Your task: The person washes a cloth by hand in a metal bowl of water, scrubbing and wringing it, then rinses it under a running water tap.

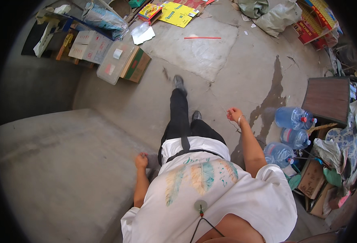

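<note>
My left hand [141, 160] hangs low beside my left hip, its fingers curled; a blurred grey-purple thing [153, 161] shows next to it, and I cannot tell whether the hand holds it. My right hand [234, 114], a bracelet at its wrist, is held out to the right with loosely bent fingers and nothing in it. Large blue water bottles [289, 118] lie on their sides to the right of that arm. Both my feet are on or over the concrete floor [208, 100], the left shoe [179, 82] farther ahead and blurred.
Ahead on the floor lie a red strip [202, 38] and flattened yellow cardboard [176, 14]. At the front left stand a lidded plastic bin [114, 65] and cartons [89, 45]. Sacks [278, 19] are at the front right. A wet patch [269, 97] marks the floor near the bottles.
</note>
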A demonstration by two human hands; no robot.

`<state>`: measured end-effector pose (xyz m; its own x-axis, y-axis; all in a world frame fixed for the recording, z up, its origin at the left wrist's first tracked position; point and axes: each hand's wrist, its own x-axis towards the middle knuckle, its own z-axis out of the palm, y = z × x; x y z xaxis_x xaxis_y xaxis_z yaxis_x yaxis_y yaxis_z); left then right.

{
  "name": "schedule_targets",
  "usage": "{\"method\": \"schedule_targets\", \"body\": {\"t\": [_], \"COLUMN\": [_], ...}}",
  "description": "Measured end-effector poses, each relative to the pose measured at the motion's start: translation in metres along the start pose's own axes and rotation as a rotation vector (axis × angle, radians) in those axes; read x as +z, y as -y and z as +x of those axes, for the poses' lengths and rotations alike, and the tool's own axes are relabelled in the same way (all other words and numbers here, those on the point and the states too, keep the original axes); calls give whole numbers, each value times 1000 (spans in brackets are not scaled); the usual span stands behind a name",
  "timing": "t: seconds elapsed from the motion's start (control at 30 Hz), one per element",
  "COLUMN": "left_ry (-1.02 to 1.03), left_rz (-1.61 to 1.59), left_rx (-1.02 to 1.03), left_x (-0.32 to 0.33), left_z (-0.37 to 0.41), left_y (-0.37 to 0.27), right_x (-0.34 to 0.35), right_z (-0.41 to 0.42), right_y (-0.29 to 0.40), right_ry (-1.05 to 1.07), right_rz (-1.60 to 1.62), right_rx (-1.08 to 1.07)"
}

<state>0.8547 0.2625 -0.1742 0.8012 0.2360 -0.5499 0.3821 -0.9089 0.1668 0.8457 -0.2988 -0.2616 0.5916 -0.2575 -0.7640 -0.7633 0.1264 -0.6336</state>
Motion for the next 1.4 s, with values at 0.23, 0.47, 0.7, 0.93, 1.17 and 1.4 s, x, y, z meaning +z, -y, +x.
{"method": "schedule_targets", "body": {"t": [0.23,0.47,0.7,0.93,1.17,1.4], "left_ry": [319,-19,-139,-91,-61,22], "left_rz": [52,27,17,9,-39,8], "left_rx": [-70,118,255,215,47,87], "left_x": [3,-35,-100,-113,-154,-247], "left_z": [-5,89,118,167,271,413], "left_y": [42,-16,-118,-110,-103,-148], "right_x": [33,-22,-27,31,109,168], "right_z": [-26,-91,-92,20,128,186], "right_y": [-4,-174,-177,-15,159,285], "right_ry": [52,-231,-214,-114,-76,-69], "right_rz": [100,204,324,278,74,-33], "right_rx": [-117,565,531,317,174,233]}}
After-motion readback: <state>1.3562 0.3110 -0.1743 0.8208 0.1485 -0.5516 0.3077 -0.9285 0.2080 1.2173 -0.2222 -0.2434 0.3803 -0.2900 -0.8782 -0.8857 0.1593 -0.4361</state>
